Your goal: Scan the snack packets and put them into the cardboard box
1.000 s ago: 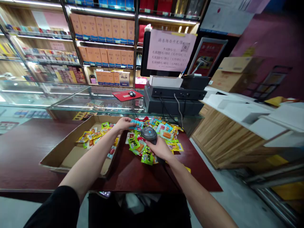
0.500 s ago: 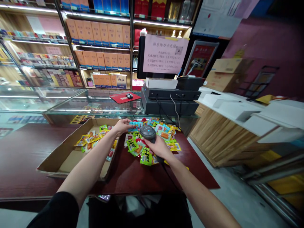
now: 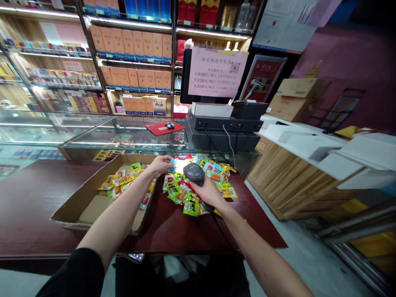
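My left hand (image 3: 161,166) pinches the edge of a blue snack packet (image 3: 173,166), whose right part is lit bright white. In my right hand (image 3: 208,190) is a dark barcode scanner (image 3: 194,172), its head close to that packet and its cable trailing toward me. Beneath the scanner spreads a pile of small snack packets in green (image 3: 191,204), yellow, blue and red, several showing sausages. To the left stands a shallow cardboard box (image 3: 89,210) with more of these packets (image 3: 123,179) in it, partly hidden by my left forearm.
Behind the pile are a glass display counter (image 3: 130,128), a black cash drawer (image 3: 222,138) and a monitor (image 3: 185,76) with a pink notice on it. A computer mouse (image 3: 169,125) rests on a red mat (image 3: 159,128). Wooden cabinets (image 3: 287,177) stand to the right.
A bright white light from the scanner now falls on the blue packet, and the blue light on top of the scanner no longer shows. Both hands have hardly moved.
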A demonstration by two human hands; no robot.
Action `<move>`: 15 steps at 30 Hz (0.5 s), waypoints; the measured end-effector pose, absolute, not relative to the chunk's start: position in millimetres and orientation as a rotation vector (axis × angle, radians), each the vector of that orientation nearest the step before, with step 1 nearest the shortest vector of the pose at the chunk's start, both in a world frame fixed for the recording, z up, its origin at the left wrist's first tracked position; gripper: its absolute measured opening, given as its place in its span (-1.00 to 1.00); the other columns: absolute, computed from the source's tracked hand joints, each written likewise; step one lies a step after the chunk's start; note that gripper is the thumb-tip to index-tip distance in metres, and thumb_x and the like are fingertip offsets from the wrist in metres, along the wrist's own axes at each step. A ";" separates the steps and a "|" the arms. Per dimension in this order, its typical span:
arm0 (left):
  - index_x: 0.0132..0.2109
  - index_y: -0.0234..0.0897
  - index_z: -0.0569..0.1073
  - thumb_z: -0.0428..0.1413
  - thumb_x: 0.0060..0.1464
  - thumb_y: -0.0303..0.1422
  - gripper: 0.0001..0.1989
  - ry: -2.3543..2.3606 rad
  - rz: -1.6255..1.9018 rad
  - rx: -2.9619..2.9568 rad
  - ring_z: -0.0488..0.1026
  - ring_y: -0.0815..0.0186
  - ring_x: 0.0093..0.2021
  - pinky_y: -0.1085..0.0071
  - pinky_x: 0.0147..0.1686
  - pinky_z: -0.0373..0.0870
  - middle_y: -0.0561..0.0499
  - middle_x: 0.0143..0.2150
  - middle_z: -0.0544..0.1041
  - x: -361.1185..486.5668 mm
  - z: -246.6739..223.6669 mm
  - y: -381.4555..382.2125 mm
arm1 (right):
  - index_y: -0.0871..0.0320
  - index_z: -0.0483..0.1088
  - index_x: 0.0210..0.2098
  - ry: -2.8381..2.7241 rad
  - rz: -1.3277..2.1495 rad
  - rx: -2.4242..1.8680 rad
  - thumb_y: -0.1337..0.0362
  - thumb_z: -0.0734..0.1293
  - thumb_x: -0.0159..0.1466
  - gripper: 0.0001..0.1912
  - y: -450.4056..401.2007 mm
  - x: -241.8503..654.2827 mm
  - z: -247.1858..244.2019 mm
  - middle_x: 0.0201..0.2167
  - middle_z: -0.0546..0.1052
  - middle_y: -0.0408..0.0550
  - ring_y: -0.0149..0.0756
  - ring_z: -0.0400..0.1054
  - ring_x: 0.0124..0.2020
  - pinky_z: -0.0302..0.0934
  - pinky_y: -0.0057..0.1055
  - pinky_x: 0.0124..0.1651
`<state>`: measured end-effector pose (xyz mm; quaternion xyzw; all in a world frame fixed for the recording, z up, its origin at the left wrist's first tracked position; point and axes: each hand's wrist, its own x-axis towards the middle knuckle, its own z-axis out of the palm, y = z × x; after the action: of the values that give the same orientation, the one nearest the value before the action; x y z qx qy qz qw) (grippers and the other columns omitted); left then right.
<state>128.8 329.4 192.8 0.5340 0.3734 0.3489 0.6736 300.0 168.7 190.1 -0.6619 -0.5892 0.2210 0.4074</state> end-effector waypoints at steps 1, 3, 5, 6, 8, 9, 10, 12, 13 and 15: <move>-0.37 -0.35 0.40 0.42 -0.49 -0.42 -0.54 0.839 0.787 1.198 0.47 0.39 -0.51 0.45 -0.49 0.47 0.06 -0.50 0.48 128.8 192.7 329.7 | 0.19 0.44 -0.27 -1.484 0.566 -1.672 0.09 0.32 0.14 -0.70 168.4 300.0 190.2 -0.56 0.53 -0.07 -0.28 0.40 -0.60 0.23 -0.45 -0.50; -0.36 -0.35 0.40 0.42 -0.49 -0.41 -0.54 0.840 0.788 1.192 0.48 0.36 -0.49 0.42 -0.47 0.49 0.04 -0.47 0.50 128.5 191.6 330.7 | 0.19 0.44 -0.28 -1.483 0.581 -1.675 0.08 0.31 0.15 -0.70 167.8 300.2 190.1 -0.59 0.51 -0.08 -0.29 0.39 -0.63 0.22 -0.44 -0.52; -0.35 -0.34 0.40 0.42 -0.48 -0.40 -0.53 0.841 0.784 1.193 0.50 0.33 -0.47 0.40 -0.47 0.50 0.02 -0.43 0.52 128.4 190.0 331.8 | 0.19 0.43 -0.27 -1.484 0.582 -1.667 0.08 0.30 0.16 -0.69 167.1 300.8 189.8 -0.57 0.52 -0.07 -0.30 0.39 -0.63 0.22 -0.44 -0.52; -0.34 -0.34 0.40 0.42 -0.47 -0.39 -0.53 0.848 0.784 1.200 0.50 0.33 -0.47 0.42 -0.48 0.49 0.02 -0.43 0.52 128.6 189.4 332.2 | 0.19 0.43 -0.26 -1.481 0.586 -1.669 0.07 0.30 0.16 -0.69 166.7 301.3 189.6 -0.56 0.53 -0.07 -0.30 0.39 -0.64 0.22 -0.44 -0.53; -0.34 -0.34 0.40 0.41 -0.45 -0.39 -0.55 0.874 0.790 1.216 0.50 0.36 -0.48 0.47 -0.50 0.47 0.02 -0.44 0.52 129.8 189.0 332.4 | 0.19 0.42 -0.26 -1.476 0.602 -1.676 0.06 0.30 0.15 -0.68 165.6 302.5 189.7 -0.56 0.53 -0.06 -0.30 0.39 -0.64 0.21 -0.44 -0.55; -0.34 -0.34 0.40 0.41 -0.43 -0.39 -0.56 0.890 0.799 1.219 0.49 0.37 -0.49 0.49 -0.50 0.46 0.03 -0.45 0.52 130.7 189.6 332.4 | 0.19 0.42 -0.27 -1.477 0.606 -1.678 0.06 0.30 0.15 -0.68 165.0 303.0 190.2 -0.57 0.52 -0.07 -0.29 0.39 -0.63 0.21 -0.44 -0.55; -0.35 -0.34 0.39 0.40 -0.42 -0.40 -0.57 0.905 0.810 1.216 0.49 0.38 -0.49 0.50 -0.50 0.46 0.03 -0.45 0.52 131.6 191.0 332.3 | 0.18 0.42 -0.27 -1.480 0.602 -1.676 0.05 0.30 0.15 -0.68 164.4 303.4 191.0 -0.58 0.52 -0.07 -0.29 0.40 -0.63 0.21 -0.44 -0.54; -0.36 -0.34 0.38 0.40 -0.40 -0.41 -0.58 0.924 0.834 1.191 0.50 0.39 -0.47 0.49 -0.45 0.47 0.04 -0.45 0.52 131.8 196.3 332.4 | 0.17 0.41 -0.27 -1.494 0.596 -1.661 0.05 0.30 0.15 -0.68 163.4 303.3 193.8 -0.60 0.51 -0.09 -0.28 0.40 -0.61 0.22 -0.44 -0.53; -0.36 -0.34 0.37 0.39 -0.39 -0.42 -0.59 0.922 0.846 1.175 0.50 0.38 -0.46 0.47 -0.43 0.48 0.04 -0.45 0.52 130.2 200.3 332.5 | 0.17 0.41 -0.27 -1.497 0.607 -1.658 0.04 0.30 0.15 -0.68 163.2 302.6 195.8 -0.62 0.49 -0.10 -0.29 0.40 -0.63 0.21 -0.44 -0.54; -0.38 -0.34 0.34 0.40 -0.40 -0.43 -0.58 0.909 0.865 1.163 0.51 0.36 -0.45 0.42 -0.40 0.49 0.04 -0.46 0.52 120.9 210.5 332.2 | 0.17 0.39 -0.29 -1.501 0.641 -1.658 0.03 0.29 0.15 -0.68 163.4 299.5 200.0 -0.65 0.47 -0.12 -0.30 0.37 -0.67 0.19 -0.44 -0.57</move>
<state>120.9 332.2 210.5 0.5131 0.4011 0.3817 0.6558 299.5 163.4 200.0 -0.6544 -0.5924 0.2528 0.3961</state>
